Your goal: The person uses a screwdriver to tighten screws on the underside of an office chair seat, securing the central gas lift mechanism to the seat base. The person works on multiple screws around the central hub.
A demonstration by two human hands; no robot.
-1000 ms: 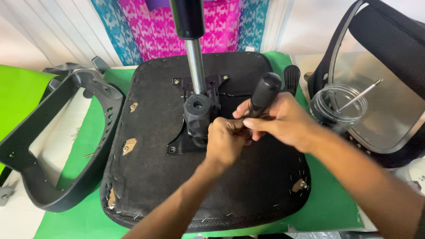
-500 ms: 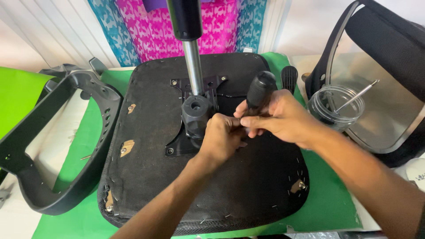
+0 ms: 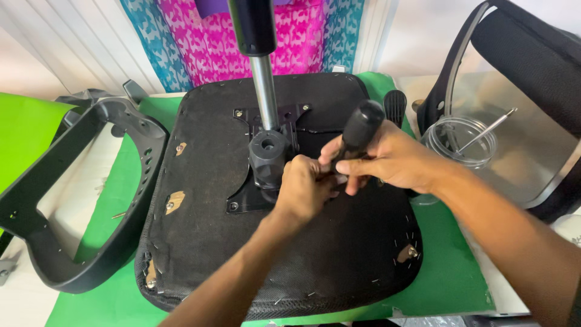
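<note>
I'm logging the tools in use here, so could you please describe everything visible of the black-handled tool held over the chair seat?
The black-handled tool has a thick, rounded, matte handle, apparently rubber or plastic. It tilts with its top toward the upper right. The right hand grips its lower part; the left hand closes around its hidden tip, beside the black metal mechanism plate on the upturned black fabric seat underside.

Bare seat underside (image 3: 339, 254) lies open across the lower centre. The upright gas cylinder (image 3: 264, 91) blocks upper centre; armrest (image 3: 66, 200) crowds the left, clear jar (image 3: 461, 140) the right.
</note>
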